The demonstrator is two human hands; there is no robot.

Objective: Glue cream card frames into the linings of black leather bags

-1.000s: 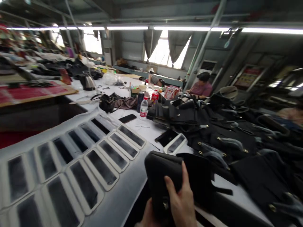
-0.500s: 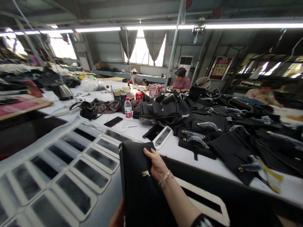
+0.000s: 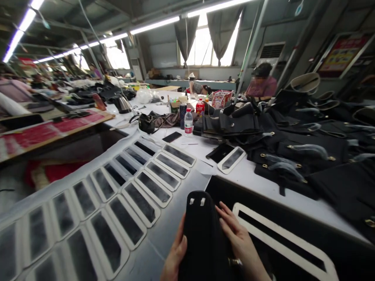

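Black bag (image 3: pixel 202 234): turned since half a second ago, its clasp face swung away and a narrow side now toward the viewer, two white tabs (image 3: pixel 202 201) at the rounded top.
Bag's place: low in the middle of the view, between both hands, in front of the grey sheet (image 3: pixel 159 244) and the dark surface (image 3: pixel 224 191) to its right.
Left hand (image 3: pixel 175 253): on the bag's left side, thumb and a finger pressed against it; the other fingers are hidden.
Right hand (image 3: pixel 243 242): shifted from the broad face to the right side; fingers stretched out and slightly apart, tips against the bag. Its thumb is hidden, so whether it pinches I cannot tell.
Metal fitting (image 3: pixel 234 261): next to the right hand, partly covered.
Pale frame (image 3: pixel 281 230): long, with a dark slot, on the dark surface just beside the right hand.
White-edged pieces (image 3: pixel 154 189): in slanting rows on the grey sheet, left of the bag.
Loose white-edged piece (image 3: pixel 233 160): beyond the bag, beside a flat black item (image 3: pixel 220 152).
Bottle (image 3: pixel 188 121): upright on the white tabletop, red cap, near a black phone-like slab (image 3: pixel 172 137).
Black bag pile (image 3: pixel 310 146): spread along the right, some straps in clear wrap.
Co-worker (image 3: pixel 262 84): behind the pile, in a purple-pink top.
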